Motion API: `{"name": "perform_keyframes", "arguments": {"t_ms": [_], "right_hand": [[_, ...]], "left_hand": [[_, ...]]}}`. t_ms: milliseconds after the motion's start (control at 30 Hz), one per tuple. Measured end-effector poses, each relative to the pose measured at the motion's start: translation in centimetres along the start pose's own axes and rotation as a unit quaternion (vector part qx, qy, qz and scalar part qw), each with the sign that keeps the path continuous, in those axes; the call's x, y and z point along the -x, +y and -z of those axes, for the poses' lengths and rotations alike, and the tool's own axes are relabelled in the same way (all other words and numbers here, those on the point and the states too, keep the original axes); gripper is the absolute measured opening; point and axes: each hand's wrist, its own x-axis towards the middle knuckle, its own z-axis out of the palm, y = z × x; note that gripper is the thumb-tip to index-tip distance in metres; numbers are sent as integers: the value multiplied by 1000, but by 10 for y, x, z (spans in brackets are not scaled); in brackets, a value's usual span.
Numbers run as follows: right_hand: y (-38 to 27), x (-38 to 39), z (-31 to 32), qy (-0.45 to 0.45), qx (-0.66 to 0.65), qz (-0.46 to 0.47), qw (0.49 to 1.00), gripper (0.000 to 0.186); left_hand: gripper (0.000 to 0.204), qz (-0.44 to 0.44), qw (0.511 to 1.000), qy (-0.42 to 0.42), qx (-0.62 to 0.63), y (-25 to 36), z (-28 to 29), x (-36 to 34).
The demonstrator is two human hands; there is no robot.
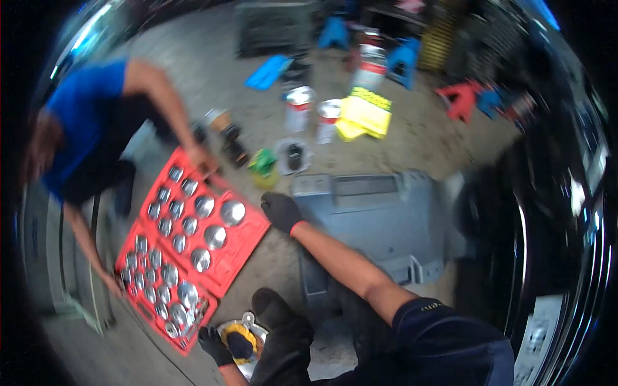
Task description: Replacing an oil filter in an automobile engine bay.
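Observation:
An opened red tool case, full of round silver cup-shaped sockets that look like oil filter wrenches, lies to my left. Beside its right corner is my right hand in a black glove, fingers curled; blur hides whether they grip the case edge. My left hand, also gloved in black, is low by the case's near corner, its fingers smeared. Close to it is a silver round pan with a yellow ring and a dark centre. A co-worker in a blue shirt reaches to the case's far and left edges with both hands.
A grey plastic creeper or seat is right of my right hand. Beyond stand cans, a yellow package, a green-topped tub and a dark round part. A shiny black car body borders the right. A thin cable crosses the floor.

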Motion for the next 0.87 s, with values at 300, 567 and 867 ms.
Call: {"name": "perform_keyframes", "arguments": {"t_ms": [300,567,867], "right_hand": [[210,308,299,98,319,-441,833,65],[239,410,310,89,172,-553,810,119],[286,374,344,-5,204,-484,851,125]], "left_hand": [[53,-188,752,-484,-406,193,-289,115],[75,-513,344,-571,-540,99,-395,152],[73,-408,317,-679,-522,92,-340,208]]}}
